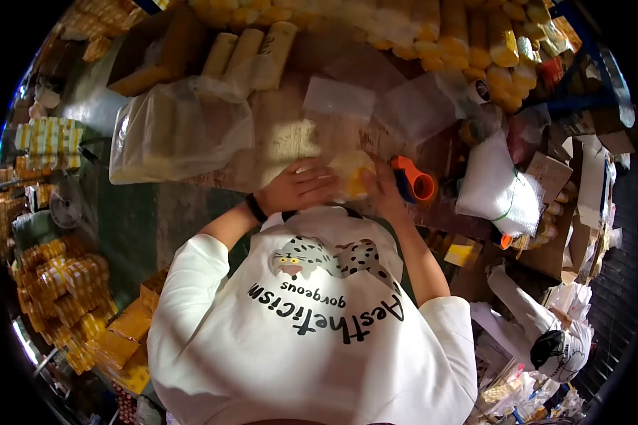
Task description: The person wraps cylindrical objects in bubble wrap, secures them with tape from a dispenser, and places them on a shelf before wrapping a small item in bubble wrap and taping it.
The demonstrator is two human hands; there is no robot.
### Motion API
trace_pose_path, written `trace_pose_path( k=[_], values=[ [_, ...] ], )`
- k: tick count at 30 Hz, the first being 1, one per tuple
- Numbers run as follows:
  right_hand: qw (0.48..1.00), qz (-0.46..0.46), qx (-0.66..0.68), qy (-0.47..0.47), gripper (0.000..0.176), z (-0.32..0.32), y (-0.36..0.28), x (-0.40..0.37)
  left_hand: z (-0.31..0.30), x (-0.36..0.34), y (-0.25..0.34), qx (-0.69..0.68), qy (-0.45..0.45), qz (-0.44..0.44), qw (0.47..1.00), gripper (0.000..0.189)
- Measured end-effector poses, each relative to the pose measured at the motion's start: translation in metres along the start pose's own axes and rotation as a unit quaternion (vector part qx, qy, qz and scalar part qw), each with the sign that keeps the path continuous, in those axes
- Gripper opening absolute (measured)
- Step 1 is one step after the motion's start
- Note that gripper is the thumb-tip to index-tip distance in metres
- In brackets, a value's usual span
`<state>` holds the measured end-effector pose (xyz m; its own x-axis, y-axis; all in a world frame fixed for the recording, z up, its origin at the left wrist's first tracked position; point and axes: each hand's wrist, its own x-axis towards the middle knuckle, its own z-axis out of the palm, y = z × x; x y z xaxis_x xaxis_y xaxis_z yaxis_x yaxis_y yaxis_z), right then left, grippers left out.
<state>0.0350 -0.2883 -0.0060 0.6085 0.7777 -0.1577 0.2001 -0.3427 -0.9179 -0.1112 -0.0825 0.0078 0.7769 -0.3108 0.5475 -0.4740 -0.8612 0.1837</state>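
My left hand (301, 185), with a dark band at its wrist, lies with fingers extended toward the right along the near edge of the table. Just beyond its fingertips is a pale yellow packet (349, 170) in clear plastic, its contents blurred. My right hand (383, 190) rests against the packet's right side, fingers stretched forward and somewhat smeared. Close to the right hand sits an orange and blue tape dispenser (414, 181). Between the hands and the far side of the table, a flat translucent plastic sheet (340, 98) lies on the wooden surface.
A large clear plastic bag (181, 131) covers the table's left part, with pale wrapped rolls (247, 55) behind it. Yellow rolls (468, 35) are stacked at the back. A white bubble-wrapped bundle (500, 184) is at right. Another person (546, 333) is at lower right.
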Motion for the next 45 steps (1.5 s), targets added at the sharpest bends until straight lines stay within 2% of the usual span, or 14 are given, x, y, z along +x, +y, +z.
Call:
trace_pose_path(
  k=[2, 5, 8, 11, 13, 19, 22, 25, 28, 32, 36, 38, 41, 45],
  values=[
    [0.999, -0.004, -0.042, -0.012, 0.054, -0.001, -0.005, 0.004, -0.008, 0.022, 0.016, -0.018, 0.032, -0.04, 0.999, 0.036],
    [1.0, -0.007, 0.012, 0.013, 0.053, 0.0, -0.005, 0.006, 0.015, 0.019, 0.018, -0.036, -0.038, -0.002, 0.999, 0.036],
    [0.967, 0.086, 0.24, 0.019, 0.046, -0.019, 0.013, -0.002, 0.016, 0.015, 0.023, -0.043, 0.015, 0.018, 0.999, 0.035],
    [0.985, 0.053, -0.075, 0.146, 0.046, -0.057, 0.067, -0.015, 0.021, 0.006, 0.024, 0.021, 0.04, 0.05, 0.998, 0.034],
    [0.927, 0.074, -0.313, 0.192, 0.05, -0.071, 0.095, -0.03, 0.018, 0.004, 0.025, 0.035, 0.023, 0.048, 0.998, 0.029],
    [0.808, 0.166, -0.548, 0.138, 0.064, -0.042, 0.184, -0.04, 0.011, 0.005, 0.026, 0.046, 0.018, 0.067, 0.996, 0.029],
    [0.795, 0.073, -0.573, 0.186, 0.058, -0.048, 0.198, -0.036, 0.017, 0.0, 0.023, 0.033, 0.012, 0.041, 0.999, 0.037],
    [0.877, 0.15, -0.429, 0.16, 0.065, -0.058, 0.19, -0.04, 0.006, 0.018, 0.027, 0.022, -0.015, -0.011, 1.0, 0.047],
    [0.925, 0.146, -0.239, 0.258, 0.049, -0.052, 0.165, -0.052, -0.012, 0.075, 0.029, 0.02, -0.111, -0.02, 0.993, 0.056],
    [0.943, 0.129, -0.013, 0.305, 0.035, -0.048, 0.104, -0.065, 0.039, 0.082, -0.006, -0.06, -0.219, -0.081, 0.971, 0.062],
    [0.944, 0.068, 0.137, 0.291, 0.033, -0.048, 0.071, -0.078, 0.056, 0.079, -0.061, -0.091, -0.16, -0.184, 0.966, 0.064],
    [0.943, 0.06, 0.176, 0.275, 0.032, -0.046, 0.059, -0.085, 0.06, 0.077, -0.09, -0.106, -0.157, -0.298, 0.936, 0.065],
    [0.946, 0.064, 0.203, 0.244, 0.028, -0.044, 0.041, -0.093, 0.11, 0.031, -0.159, -0.267, -0.085, -0.479, 0.832, 0.065],
    [0.953, 0.059, 0.224, 0.197, 0.029, -0.038, 0.037, -0.098, 0.084, 0.005, -0.155, -0.338, -0.093, -0.553, 0.756, 0.071]
  ],
)
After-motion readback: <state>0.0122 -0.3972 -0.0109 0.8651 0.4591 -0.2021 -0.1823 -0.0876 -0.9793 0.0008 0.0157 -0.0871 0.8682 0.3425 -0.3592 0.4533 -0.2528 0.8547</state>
